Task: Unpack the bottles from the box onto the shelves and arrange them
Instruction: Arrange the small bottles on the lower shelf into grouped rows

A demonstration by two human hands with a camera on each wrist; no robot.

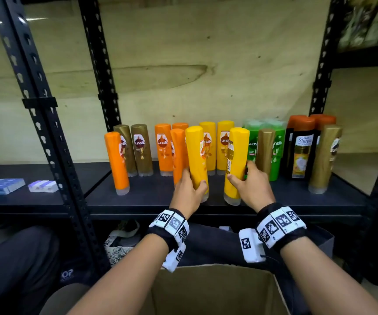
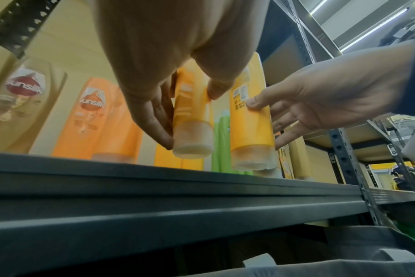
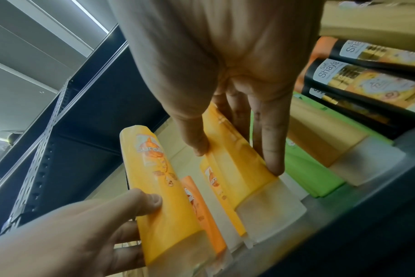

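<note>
At 12 o'clock on the dark shelf (image 1: 156,196), left hand (image 1: 187,192) gripping 1 yellow bottle (image 1: 196,155), right hand (image 1: 250,187) pinching another yellow bottle (image 1: 237,164), cardboard box (image 1: 210,292) at 6 o'clock.

Dark shelf (image 1: 151,198), black slotted uprights. Standing on it cap-down: beyond the left hand (image 1: 187,189) and right hand (image 1: 250,189), yellow bottles (image 1: 225,146); left of the hands, orange bottles (image 1: 163,148) and brown-gold bottles (image 1: 141,148); right of them, green bottles (image 1: 276,153), black-labelled bottles (image 1: 301,153) and one gold bottle (image 1: 324,158). Neighbouring shelf, far left: small blue-and-white boxes (image 1: 1,186).
</note>
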